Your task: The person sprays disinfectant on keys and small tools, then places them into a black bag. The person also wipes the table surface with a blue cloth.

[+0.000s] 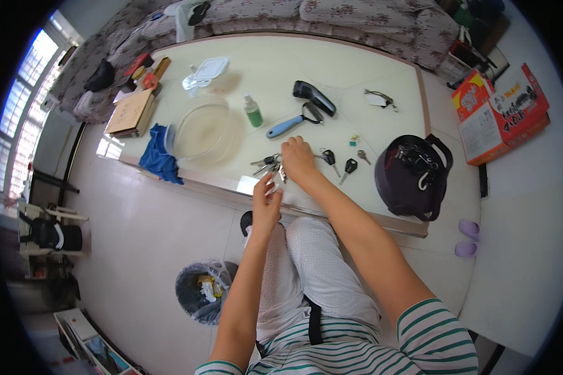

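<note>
A bunch of metal keys (pixel 268 164) lies near the front edge of the glass-topped table, one of them with a black head. My right hand (pixel 298 158) rests against the bunch's right side, its fingers bent down and their tips hidden. Just below the keys is my left hand (pixel 265 208), thumb and fingers slightly parted around the lower keys; whether it grips any is unclear. To the right lie a black-headed key (pixel 329 157), a second black-headed key (pixel 350 167) and a plain metal key (pixel 364 156). Small teal and yellow pieces (pixel 353 142) sit above them.
A dark purple basket (pixel 389 187) holding keys and clips stands at the right. Beyond my hands lie a blue-handled pet rake (pixel 286 126), a black handheld device (pixel 316 97) and a spray bottle (pixel 253 111). A clear basin (pixel 173 140) and blue cloth (pixel 158 157) are left; a bin (pixel 192 300) stands below.
</note>
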`<state>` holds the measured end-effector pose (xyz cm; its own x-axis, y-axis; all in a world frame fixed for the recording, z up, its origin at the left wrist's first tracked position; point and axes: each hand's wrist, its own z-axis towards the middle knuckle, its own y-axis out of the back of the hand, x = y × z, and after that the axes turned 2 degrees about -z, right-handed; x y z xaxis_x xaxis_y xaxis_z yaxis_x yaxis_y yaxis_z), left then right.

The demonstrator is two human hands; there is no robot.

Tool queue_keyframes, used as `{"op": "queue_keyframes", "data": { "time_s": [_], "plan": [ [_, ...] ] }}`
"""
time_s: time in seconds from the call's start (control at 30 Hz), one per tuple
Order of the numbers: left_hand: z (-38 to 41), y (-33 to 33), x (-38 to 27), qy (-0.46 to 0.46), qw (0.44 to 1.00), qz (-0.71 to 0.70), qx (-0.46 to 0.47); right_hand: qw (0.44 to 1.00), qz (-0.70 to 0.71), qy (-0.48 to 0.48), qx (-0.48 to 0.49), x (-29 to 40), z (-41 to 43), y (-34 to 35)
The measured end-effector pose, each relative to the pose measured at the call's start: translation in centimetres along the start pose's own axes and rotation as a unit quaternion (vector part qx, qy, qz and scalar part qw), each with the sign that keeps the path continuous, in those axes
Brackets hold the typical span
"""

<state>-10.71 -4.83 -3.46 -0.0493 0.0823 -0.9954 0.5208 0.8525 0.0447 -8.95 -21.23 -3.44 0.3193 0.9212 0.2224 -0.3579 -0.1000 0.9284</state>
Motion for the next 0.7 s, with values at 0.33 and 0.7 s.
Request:
{"op": "queue_keyframes", "data": {
  "time_s": [0.33, 0.7],
  "plan": [
    [-0.8, -4.1, -5.8, -0.082, 0.992, -0.069, -0.062, 0.852, 0.509, -0.119, -0.014, -3.6, -6.4, 10.7],
    [-4.9, -14.9, -7.6, -0.207, 0.973, 0.001, 0.105, 0.876, 0.396, -0.266, -0.066, -19.6, -14.5, 23.6]
  ]
}}
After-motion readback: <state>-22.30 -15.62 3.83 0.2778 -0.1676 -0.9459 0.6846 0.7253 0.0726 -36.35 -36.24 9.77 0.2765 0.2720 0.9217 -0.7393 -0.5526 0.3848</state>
